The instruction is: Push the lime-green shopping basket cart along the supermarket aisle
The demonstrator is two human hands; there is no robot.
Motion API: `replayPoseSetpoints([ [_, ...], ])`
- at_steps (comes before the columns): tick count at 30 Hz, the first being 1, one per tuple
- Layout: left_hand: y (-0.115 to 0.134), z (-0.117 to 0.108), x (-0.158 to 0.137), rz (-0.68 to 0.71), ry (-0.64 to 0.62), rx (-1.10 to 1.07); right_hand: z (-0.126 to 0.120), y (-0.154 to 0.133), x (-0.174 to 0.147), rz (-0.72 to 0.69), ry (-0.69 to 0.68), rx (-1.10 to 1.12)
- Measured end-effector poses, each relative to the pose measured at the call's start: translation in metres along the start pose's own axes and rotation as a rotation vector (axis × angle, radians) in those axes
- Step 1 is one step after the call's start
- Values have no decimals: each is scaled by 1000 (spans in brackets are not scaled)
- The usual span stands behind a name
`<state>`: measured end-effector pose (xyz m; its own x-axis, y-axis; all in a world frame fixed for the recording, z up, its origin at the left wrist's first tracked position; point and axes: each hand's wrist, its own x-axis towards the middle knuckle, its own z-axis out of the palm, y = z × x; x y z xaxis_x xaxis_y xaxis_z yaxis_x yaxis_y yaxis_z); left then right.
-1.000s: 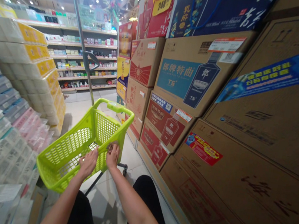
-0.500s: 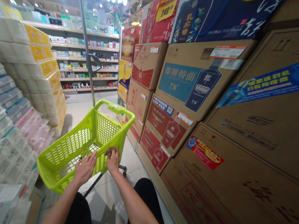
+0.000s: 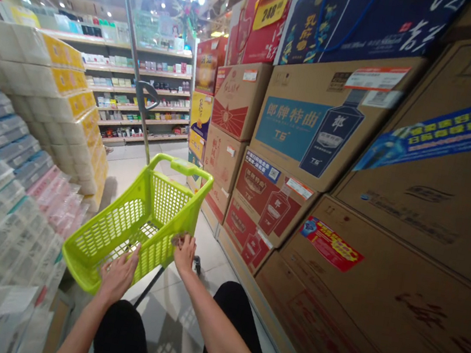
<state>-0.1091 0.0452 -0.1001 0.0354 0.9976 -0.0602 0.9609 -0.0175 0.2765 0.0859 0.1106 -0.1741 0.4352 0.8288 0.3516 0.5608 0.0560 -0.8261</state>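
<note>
A lime-green shopping cart [image 3: 96, 281] with a latticed plastic basket stands ahead of me, its near side toward my knees. My left hand [image 3: 118, 276] lies on the rim of that near side, fingers stretched out and no object visible in it. Farther right, my right hand [image 3: 185, 253] pinches a small brownish, crumpled wad [image 3: 178, 240] against the outside of the basket. The wad's exact kind is too small and blurred to tell. No goods show in the visible part of the basket.
Stacked cartons [image 3: 296, 124] line the right side. On the left are wrapped tissue packs [image 3: 64, 106] and bagged goods [image 3: 0, 236]. A metal post [image 3: 134, 43] rises behind the cart, and stocked shelves [image 3: 141, 94] stand at the back.
My left hand has slid down and left along the basket rim. My right hand, with the wad, has shifted slightly right on the cart's side. The cart has hardly moved.
</note>
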Motion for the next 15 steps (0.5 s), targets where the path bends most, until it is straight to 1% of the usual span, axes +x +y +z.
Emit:
replayPoseSetpoints([
  [3,1,6,3,-40,6,-51,10,-6,7,-111,9,40],
  [5,6,13,7,-33,17,-94,18,-6,5,-186,-28,65],
  [6,9,16,8,-23,16,-118,22,-4,3,-194,-49,67],
  [8,15,20,11,-1,8,-169,26,0,-3,-150,-66,59],
  [10,24,22,12,2,-6,-227,27,2,-7,-108,-52,53],
  [15,47,16,10,-68,-68,-405,29,-7,-6,-94,49,99],
])
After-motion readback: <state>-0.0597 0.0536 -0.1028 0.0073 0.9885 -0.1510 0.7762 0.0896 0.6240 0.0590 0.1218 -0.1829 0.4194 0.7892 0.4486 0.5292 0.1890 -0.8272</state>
